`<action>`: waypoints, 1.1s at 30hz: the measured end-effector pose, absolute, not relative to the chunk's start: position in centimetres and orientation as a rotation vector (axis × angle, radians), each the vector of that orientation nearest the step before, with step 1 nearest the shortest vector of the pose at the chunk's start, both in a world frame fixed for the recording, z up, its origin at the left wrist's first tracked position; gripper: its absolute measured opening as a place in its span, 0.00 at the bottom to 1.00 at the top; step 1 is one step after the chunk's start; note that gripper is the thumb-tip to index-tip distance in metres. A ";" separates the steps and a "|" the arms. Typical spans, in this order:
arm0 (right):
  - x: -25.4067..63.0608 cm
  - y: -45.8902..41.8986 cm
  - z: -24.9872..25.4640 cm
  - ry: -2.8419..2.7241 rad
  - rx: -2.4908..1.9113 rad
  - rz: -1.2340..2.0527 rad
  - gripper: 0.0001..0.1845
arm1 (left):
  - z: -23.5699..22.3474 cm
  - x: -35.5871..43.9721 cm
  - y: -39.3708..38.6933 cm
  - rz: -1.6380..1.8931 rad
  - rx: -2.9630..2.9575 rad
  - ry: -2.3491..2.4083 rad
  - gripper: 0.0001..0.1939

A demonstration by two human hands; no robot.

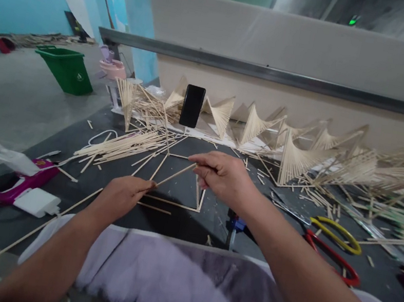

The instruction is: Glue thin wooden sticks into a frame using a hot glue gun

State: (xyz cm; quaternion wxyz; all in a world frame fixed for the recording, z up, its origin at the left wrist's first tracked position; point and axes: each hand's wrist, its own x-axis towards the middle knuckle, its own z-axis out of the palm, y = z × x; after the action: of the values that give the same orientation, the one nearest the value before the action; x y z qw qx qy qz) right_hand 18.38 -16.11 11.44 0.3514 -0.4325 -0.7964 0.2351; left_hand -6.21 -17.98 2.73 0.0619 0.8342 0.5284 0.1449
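My left hand and my right hand pinch the two ends of one thin wooden stick, holding it slanted above a square frame of sticks that lies on the dark table. Both hands have their fingers closed on the stick. A loose heap of sticks lies just beyond my left hand. Several finished fan-shaped stick structures stand in a row at the back of the table.
A black phone stands upright behind the frame. Yellow and red handled scissors lie at the right. A magenta glue gun and a white adapter lie at the left. A green bin stands on the floor far left.
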 end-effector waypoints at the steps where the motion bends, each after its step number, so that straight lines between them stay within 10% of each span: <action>1: 18.4 -16.1 11.5 -2.070 -1.125 0.606 0.11 | 2.7 -6.2 -18.0 0.436 2.524 1.598 0.17; 33: 18.7 -15.8 11.8 -2.177 -1.082 0.373 0.10 | 3.5 -7.5 -17.7 0.535 2.203 1.663 0.11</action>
State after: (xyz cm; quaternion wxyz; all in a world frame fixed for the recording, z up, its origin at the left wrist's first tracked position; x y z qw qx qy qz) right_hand 18.68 -15.83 11.84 0.3345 -0.4145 -0.8342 0.1428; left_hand -7.48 -17.70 3.53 0.1641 0.7728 0.5836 0.1877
